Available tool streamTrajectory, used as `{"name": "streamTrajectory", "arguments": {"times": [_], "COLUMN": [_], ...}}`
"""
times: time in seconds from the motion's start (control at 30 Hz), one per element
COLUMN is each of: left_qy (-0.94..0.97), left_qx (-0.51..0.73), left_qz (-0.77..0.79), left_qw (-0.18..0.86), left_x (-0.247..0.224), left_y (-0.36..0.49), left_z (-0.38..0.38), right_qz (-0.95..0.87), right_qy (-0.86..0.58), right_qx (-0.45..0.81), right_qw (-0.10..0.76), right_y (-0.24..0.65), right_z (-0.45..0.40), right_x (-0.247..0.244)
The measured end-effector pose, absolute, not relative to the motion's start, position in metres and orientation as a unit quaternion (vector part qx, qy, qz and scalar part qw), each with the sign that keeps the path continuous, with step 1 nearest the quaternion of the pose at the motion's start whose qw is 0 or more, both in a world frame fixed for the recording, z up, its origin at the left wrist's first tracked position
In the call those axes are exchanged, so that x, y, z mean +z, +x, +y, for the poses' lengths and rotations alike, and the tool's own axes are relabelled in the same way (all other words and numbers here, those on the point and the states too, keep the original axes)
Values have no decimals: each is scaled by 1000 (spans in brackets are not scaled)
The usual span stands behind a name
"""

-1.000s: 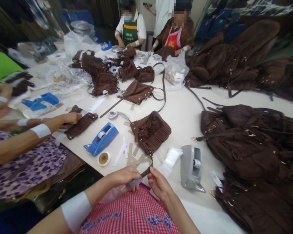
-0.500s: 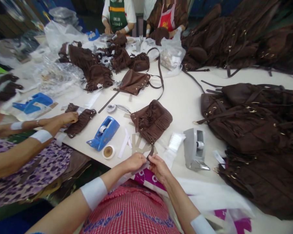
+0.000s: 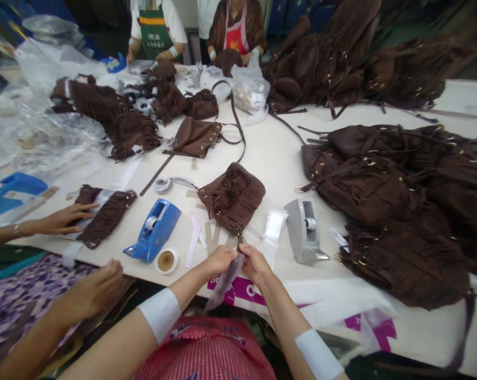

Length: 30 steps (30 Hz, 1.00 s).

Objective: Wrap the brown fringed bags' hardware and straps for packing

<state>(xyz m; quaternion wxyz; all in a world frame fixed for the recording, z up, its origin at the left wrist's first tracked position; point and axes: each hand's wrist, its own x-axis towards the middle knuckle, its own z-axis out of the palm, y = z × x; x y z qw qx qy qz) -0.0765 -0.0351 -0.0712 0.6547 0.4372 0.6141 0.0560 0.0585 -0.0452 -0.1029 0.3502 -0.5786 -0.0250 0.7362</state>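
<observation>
A dark brown fringed bag [image 3: 233, 198] lies on the table in front of me. Its strap [image 3: 240, 241] runs from the bag's near corner down to my fingers. My left hand [image 3: 221, 260] pinches at the strap's end, together with a translucent plastic strip [image 3: 224, 285] that hangs below the table edge. Close beside it, my right hand [image 3: 255, 264] pinches the same strap between thumb and fingers. The exact overlap of strap and plastic is hidden by my fingertips.
A blue tape dispenser [image 3: 154, 229] and a tape roll [image 3: 167, 261] stand left, a grey tape dispenser [image 3: 306, 232] right. Brown bags [image 3: 373, 179] are heaped at right. At left, a co-worker's hand [image 3: 74, 216] rests by a wrapped fringed piece [image 3: 107, 216].
My view has shifted, so the table's things appear further left. My hands stay at the strap, and more of the plastic strip shows. The neighbour's nearer hand has dropped away from the fringed piece.
</observation>
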Motion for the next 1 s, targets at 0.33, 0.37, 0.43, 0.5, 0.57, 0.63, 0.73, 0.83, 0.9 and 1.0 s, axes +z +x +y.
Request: {"name": "streamTrajectory", "arguments": {"times": [0.33, 0.37, 0.43, 0.5, 0.57, 0.63, 0.73, 0.83, 0.9, 1.0], "left_qy": [404, 401, 394, 387, 379, 371, 360, 346, 335, 313], "left_qx": [68, 66, 59, 49, 37, 27, 27, 34, 35, 34], "left_qz": [633, 635, 637, 638, 639, 643, 657, 670, 674, 684], "left_qw": [656, 657, 660, 664, 668, 669, 662, 656, 657, 658], "left_x": [-81, -81, -81, -80, -80, -79, -78, -75, -73, -71], "left_y": [-62, -62, -65, -68, -70, -71, -68, -64, -61, -57], "left_z": [-19, -18, -17, -15, -12, -10, -5, 0, 4, 6], "right_qz": [36, 42, 53, 56, 53, 44, 23, 1, -10, -25], "right_qy": [-554, -549, -541, -535, -532, -532, -532, -536, -541, -543], "right_qx": [776, 782, 787, 781, 766, 751, 745, 740, 736, 730], "right_qw": [298, 293, 293, 317, 357, 387, 402, 406, 406, 414], "right_y": [63, 61, 56, 51, 49, 50, 52, 51, 49, 48], "right_z": [-25, -22, -17, -12, -9, -6, -5, -7, -8, -10], "right_x": [-99, -101, -106, -113, -120, -125, -127, -126, -126, -127]}}
